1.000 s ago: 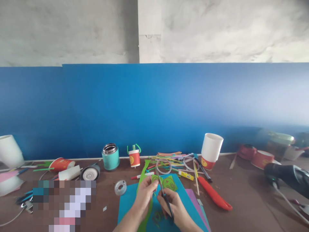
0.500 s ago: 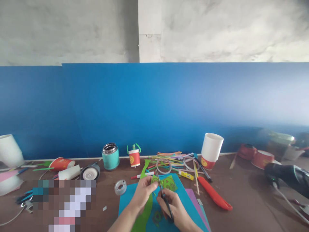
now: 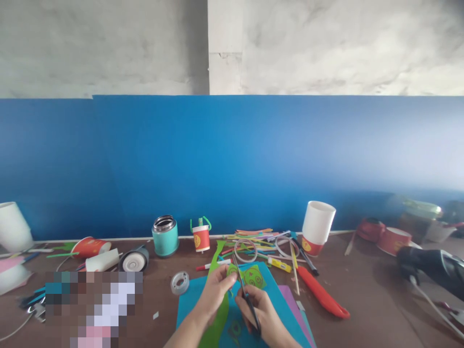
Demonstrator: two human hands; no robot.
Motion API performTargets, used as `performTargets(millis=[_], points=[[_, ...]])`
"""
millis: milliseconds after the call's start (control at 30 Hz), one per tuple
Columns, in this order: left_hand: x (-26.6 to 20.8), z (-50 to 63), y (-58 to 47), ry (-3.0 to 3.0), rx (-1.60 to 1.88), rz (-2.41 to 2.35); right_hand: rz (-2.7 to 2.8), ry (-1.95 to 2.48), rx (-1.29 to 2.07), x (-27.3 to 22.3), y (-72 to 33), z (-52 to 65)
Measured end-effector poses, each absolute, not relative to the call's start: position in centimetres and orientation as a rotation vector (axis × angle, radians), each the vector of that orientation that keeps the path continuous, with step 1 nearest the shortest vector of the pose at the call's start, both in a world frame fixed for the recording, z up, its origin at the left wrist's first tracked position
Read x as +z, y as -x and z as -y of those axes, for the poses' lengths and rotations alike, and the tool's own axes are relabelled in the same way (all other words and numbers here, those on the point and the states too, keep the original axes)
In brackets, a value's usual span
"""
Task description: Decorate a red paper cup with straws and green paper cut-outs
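My left hand (image 3: pixel 218 289) pinches a small green paper piece (image 3: pixel 231 271) with a drawn outline on it. In my right hand (image 3: pixel 261 309) are black-handled scissors (image 3: pixel 249 304), their blades pointing away from me and lying against the green paper beside my left fingertips. Just right of the blades shows a green paper piece with a drawn face (image 3: pixel 254 277); I cannot tell whether it joins the pinched piece. A long wavy green paper strip (image 3: pixel 219 321) lies under my left hand on blue sheets (image 3: pixel 190 299). Another dark drawing is partly visible on the blue below my hands.
Beyond my hands lie several coloured sticks (image 3: pixel 250 241), a yellow tube (image 3: pixel 279 264) and a tape roll (image 3: pixel 180 283). A red-handled tool (image 3: pixel 322 292) is to the right. A turquoise jar (image 3: pixel 165 237), a decorated small cup (image 3: pixel 201 238) and stacked cups (image 3: pixel 318 227) stand near the blue panel.
Almost nothing differs. Both hands, the green paper and the scissors keep their places; the whole view has shifted very slightly.
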State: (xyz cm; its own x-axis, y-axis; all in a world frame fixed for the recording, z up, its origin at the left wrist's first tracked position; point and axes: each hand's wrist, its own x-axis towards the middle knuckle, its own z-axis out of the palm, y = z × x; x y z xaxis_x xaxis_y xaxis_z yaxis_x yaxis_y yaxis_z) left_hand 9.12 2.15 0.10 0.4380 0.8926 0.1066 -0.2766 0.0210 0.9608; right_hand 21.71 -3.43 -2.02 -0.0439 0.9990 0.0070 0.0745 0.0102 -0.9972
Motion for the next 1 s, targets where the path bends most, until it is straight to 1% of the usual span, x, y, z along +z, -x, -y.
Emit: performTargets(millis=[233,600,867,1000], points=[[-0.4,-1.0,-10.4,-1.075,1.118,-0.766,1.284,1.218,1.174,-2.1,-21.8,3.3],[1.1,-2.4,-8.5,-1.273,0.898,-0.708,1.267,1.255,1.210,-2.1,-21.8,3.6],[1.3,-2.9,-7.7,-1.307,0.820,-0.710,1.306,1.268,1.217,-1.9,-21.6,3.6],[0.7,-2.8,-8.0,-1.278,0.869,-0.693,1.280,1.267,1.223,-1.9,-21.7,3.3]])
